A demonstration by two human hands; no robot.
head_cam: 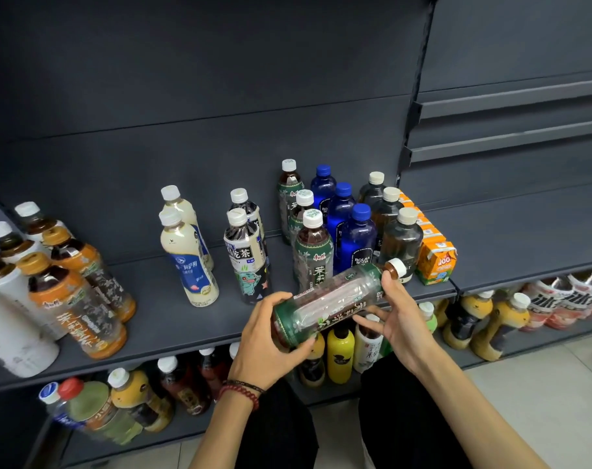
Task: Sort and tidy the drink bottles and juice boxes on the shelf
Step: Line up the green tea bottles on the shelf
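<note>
A green-labelled tea bottle (335, 297) lies sideways in the air before the shelf (172, 319), white cap pointing right. My left hand (270, 340) grips its base end. My right hand (397, 316) holds it near the neck, thumb by the cap, fingers under the body. Behind it stand three matching green tea bottles (313, 252), three blue soda bottles (355, 238), three dark clear bottles (401, 238) and a row of orange juice boxes (436, 260).
Mid-shelf stand two milk tea bottles (189, 258) and two oolong tea bottles (245, 255). Orange-labelled tea bottles (74, 292) and white bottles (7, 319) crowd the left. The lower shelf (193, 431) holds several mixed bottles. The upper shelves at right carry nothing.
</note>
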